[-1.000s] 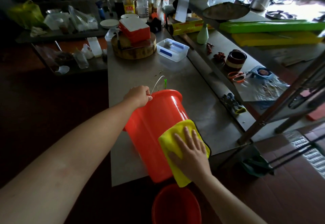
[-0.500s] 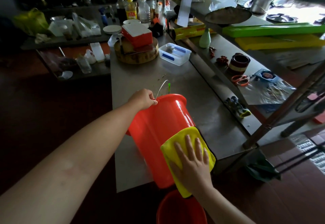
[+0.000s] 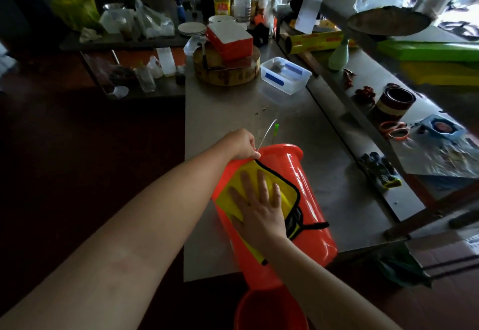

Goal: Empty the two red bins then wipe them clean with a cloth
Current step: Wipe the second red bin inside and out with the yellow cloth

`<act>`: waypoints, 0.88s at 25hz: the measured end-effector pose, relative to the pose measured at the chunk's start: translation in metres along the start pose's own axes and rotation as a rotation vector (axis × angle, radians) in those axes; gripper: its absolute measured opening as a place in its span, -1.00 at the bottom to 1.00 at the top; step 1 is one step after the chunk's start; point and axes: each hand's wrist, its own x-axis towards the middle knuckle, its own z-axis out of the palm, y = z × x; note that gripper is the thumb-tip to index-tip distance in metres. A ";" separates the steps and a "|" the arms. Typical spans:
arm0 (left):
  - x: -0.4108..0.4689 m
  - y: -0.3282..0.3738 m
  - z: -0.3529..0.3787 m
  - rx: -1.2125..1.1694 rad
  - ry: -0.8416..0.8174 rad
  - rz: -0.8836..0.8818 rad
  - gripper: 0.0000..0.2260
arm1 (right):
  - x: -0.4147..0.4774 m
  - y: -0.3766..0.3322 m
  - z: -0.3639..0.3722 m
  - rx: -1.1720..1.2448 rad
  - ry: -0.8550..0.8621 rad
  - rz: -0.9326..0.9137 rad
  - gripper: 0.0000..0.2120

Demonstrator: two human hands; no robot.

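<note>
Left hand [image 3: 242, 145] grips the tilted red bin [image 3: 308, 189] at its rim. Right hand [image 3: 261, 210], fingers flat, presses the yellow cloth [image 3: 286, 194] against its side. Excess pressure may roll the bin off the steel table [image 3: 344, 200].

the first red bin [image 3: 311, 200], glossy orange-red plastic with a wire handle, lay tilted at lower centre of the frame, rim toward the top. the yellow cloth [image 3: 290, 197], black-edged, lay spread flat on its upper wall. the second red bin [image 3: 248, 311] sat at the bottom edge, partly hidden.
</note>
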 end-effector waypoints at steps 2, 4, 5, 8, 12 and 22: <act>0.002 -0.003 -0.002 0.007 -0.020 -0.011 -0.73 | 0.017 -0.006 -0.003 -0.021 -0.024 -0.022 -0.34; 0.002 -0.004 -0.004 0.010 -0.028 -0.010 -0.73 | 0.023 -0.009 -0.005 -0.027 -0.040 -0.019 -0.34; 0.002 -0.004 -0.004 0.012 -0.028 -0.007 -0.72 | 0.022 -0.010 -0.005 -0.027 -0.039 -0.018 -0.34; -0.001 0.000 -0.004 0.043 -0.021 -0.002 -0.76 | 0.003 -0.001 -0.001 0.005 0.009 -0.019 -0.36; -0.002 0.011 -0.001 0.064 -0.012 0.010 -0.80 | -0.046 0.024 0.011 0.061 0.121 0.080 -0.38; -0.006 0.014 0.003 0.075 0.022 0.006 -0.78 | -0.084 0.044 0.017 0.152 0.115 0.220 -0.32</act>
